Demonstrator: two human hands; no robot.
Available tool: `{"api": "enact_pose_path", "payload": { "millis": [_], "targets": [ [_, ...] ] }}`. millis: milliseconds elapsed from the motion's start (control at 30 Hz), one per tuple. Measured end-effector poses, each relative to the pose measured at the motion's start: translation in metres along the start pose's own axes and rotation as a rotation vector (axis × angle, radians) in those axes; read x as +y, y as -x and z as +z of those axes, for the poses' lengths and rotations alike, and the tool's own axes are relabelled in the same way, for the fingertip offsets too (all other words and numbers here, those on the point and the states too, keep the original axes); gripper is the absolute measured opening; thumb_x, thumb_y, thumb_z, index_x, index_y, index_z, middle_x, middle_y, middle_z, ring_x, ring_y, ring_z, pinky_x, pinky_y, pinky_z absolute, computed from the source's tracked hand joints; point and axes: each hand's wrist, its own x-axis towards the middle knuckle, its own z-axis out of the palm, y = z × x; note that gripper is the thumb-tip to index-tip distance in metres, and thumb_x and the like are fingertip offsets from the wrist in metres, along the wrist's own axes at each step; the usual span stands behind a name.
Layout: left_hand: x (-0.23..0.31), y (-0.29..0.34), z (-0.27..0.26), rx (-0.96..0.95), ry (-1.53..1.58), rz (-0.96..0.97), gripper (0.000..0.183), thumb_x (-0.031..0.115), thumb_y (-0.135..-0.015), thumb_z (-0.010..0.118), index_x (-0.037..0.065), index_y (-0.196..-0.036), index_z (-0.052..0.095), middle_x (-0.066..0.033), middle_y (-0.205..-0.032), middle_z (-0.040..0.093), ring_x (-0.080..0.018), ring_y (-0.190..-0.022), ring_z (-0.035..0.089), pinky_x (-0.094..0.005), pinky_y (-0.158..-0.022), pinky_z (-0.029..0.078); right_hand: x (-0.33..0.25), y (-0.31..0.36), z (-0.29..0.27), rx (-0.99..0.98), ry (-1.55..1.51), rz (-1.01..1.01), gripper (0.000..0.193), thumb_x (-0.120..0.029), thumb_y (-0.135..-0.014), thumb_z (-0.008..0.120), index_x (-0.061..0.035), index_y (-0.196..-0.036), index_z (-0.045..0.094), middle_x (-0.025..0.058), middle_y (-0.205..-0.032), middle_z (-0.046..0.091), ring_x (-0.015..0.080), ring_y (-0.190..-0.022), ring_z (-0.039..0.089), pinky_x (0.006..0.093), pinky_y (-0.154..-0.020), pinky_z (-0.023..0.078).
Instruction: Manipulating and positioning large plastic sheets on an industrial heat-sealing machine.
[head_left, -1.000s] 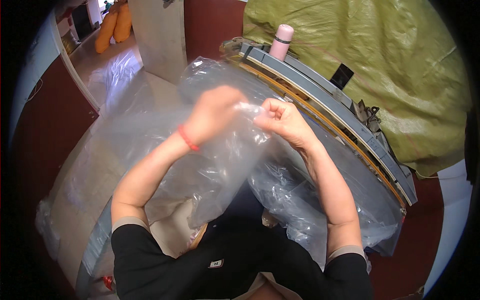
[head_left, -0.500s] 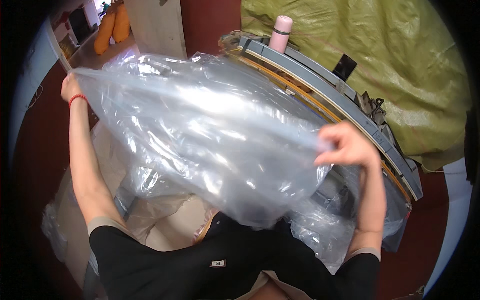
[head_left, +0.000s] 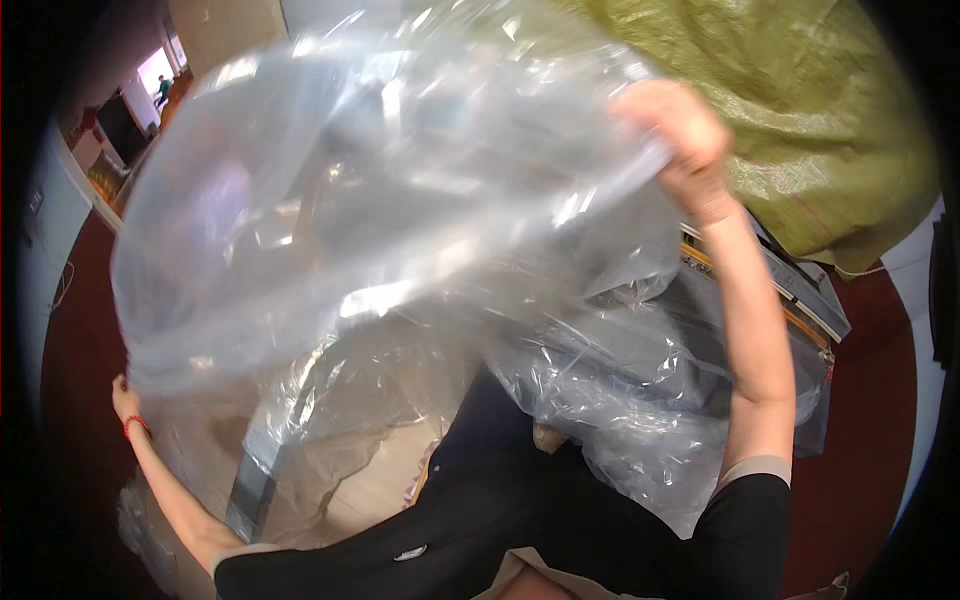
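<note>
A large clear plastic bag or sheet (head_left: 330, 230) is stretched and billowing across the space before me. My left hand (head_left: 127, 400), with a red bead bracelet at the wrist, is low at the left and closed on one corner of the plastic. Raised at the upper right, my right hand (head_left: 685, 135) grips the opposite edge; motion blurs it somewhat. More crumpled clear plastic (head_left: 640, 400) hangs below, near my body and right forearm.
Behind the right arm runs a long frame with grey and yellow strips (head_left: 800, 300). A yellow-green tarp (head_left: 820, 130) covers something at the far right. A grey bar (head_left: 255, 490) stands at lower left. Through the far-left doorway a person in green (head_left: 163, 88) is visible.
My right hand has risen and my left hand has dropped, swinging the plastic up and fanning it out. The plastic now hides the pink flask and the dark phone-like slab behind it.
</note>
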Motion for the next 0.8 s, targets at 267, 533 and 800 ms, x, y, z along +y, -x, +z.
{"api": "enact_pose_path", "payload": {
  "millis": [267, 533, 800],
  "targets": [
    [0.47, 0.225, -0.156, -0.229, 1.068, 0.908, 0.049, 0.01, -0.076, 0.055, 0.004, -0.123, 0.044, -0.0094, -0.125, 0.045, -0.0192, -0.116, 0.041, -0.0288, -0.096, 0.032, -0.11, 0.001, 0.04, -0.167, -0.488, -0.14, 0.02, -0.008, -0.058, 0.062, -0.0048, -0.077, 0.057, 0.0108, -0.091, 0.057, 0.0297, -0.091, 0.057, 0.0354, -0.074, 0.049],
    [0.548, 0.338, -0.063, -0.937, 1.018, 1.473, 0.048, 0.002, -0.076, 0.051, 0.011, -0.123, 0.046, -0.0151, -0.092, 0.062, -0.0287, -0.086, 0.059, -0.0362, -0.079, 0.046, -0.117, 0.026, -0.037, -0.536, -0.434, -0.196, 0.02, -0.012, -0.059, 0.059, -0.005, -0.078, 0.056, 0.0116, -0.093, 0.056, 0.0286, -0.089, 0.057, 0.0362, -0.067, 0.046],
    [0.434, 0.186, 0.018, 0.109, 1.05, 0.672, 0.027, 0.001, -0.074, 0.047, 0.002, -0.096, 0.062, -0.0111, -0.092, 0.064, -0.0223, -0.089, 0.059, -0.0315, -0.081, 0.044, -0.041, 0.176, -0.216, -0.495, 0.098, 0.651, 0.016, -0.004, -0.069, 0.058, -0.0009, -0.085, 0.057, 0.0155, -0.092, 0.056, 0.0306, -0.085, 0.056, 0.0337, -0.074, 0.045]
  ]
}}
